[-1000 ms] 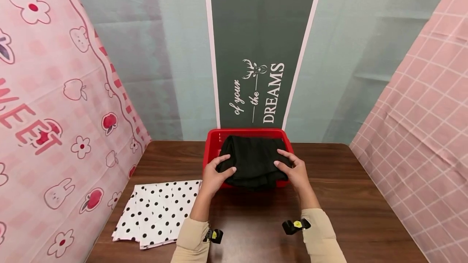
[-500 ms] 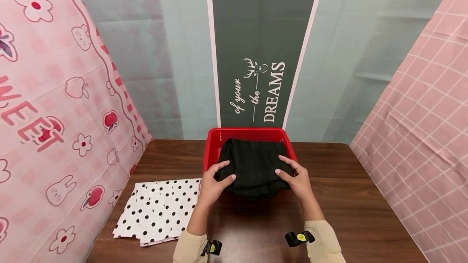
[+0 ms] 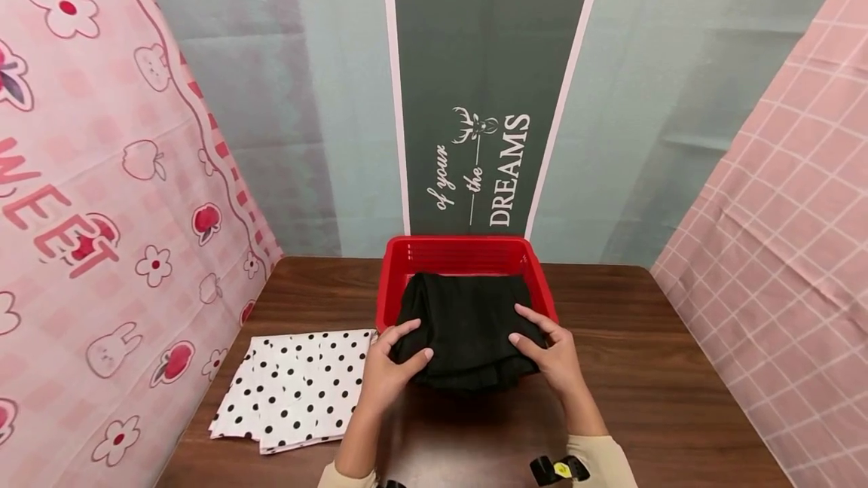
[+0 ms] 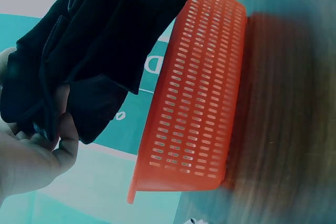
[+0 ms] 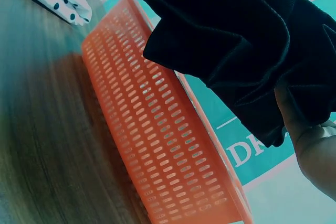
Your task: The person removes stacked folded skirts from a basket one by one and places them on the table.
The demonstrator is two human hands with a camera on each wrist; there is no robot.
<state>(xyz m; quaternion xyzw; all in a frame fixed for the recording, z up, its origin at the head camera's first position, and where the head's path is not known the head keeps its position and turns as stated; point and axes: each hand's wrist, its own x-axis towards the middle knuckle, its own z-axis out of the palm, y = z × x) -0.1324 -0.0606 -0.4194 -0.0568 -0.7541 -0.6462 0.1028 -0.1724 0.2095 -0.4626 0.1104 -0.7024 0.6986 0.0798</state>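
Observation:
A folded black cloth garment (image 3: 471, 326) is held between both hands over the near side of a red plastic basket (image 3: 468, 247). My left hand (image 3: 393, 367) grips its left edge, thumb on top; in the left wrist view the fingers curl around the layered folds of the black garment (image 4: 89, 51). At the opposite edge, my right hand (image 3: 552, 349) pinches the cloth with its thumb above. Both wrist views show the black garment (image 5: 247, 40) raised above the rim of the slotted basket (image 5: 157, 124). Its folded edges hang toward me.
A folded white cloth with black dots (image 3: 298, 390) lies on the brown wooden table (image 3: 624, 367), left of the basket. Behind the table hangs a grey-green printed curtain (image 3: 339, 96). Pink patterned cloths (image 3: 136, 209) enclose both sides.
Both hands have drawn the black garment toward me, from within the basket to over its near rim. More of the basket's inside shows now. The dotted cloth stays in place.

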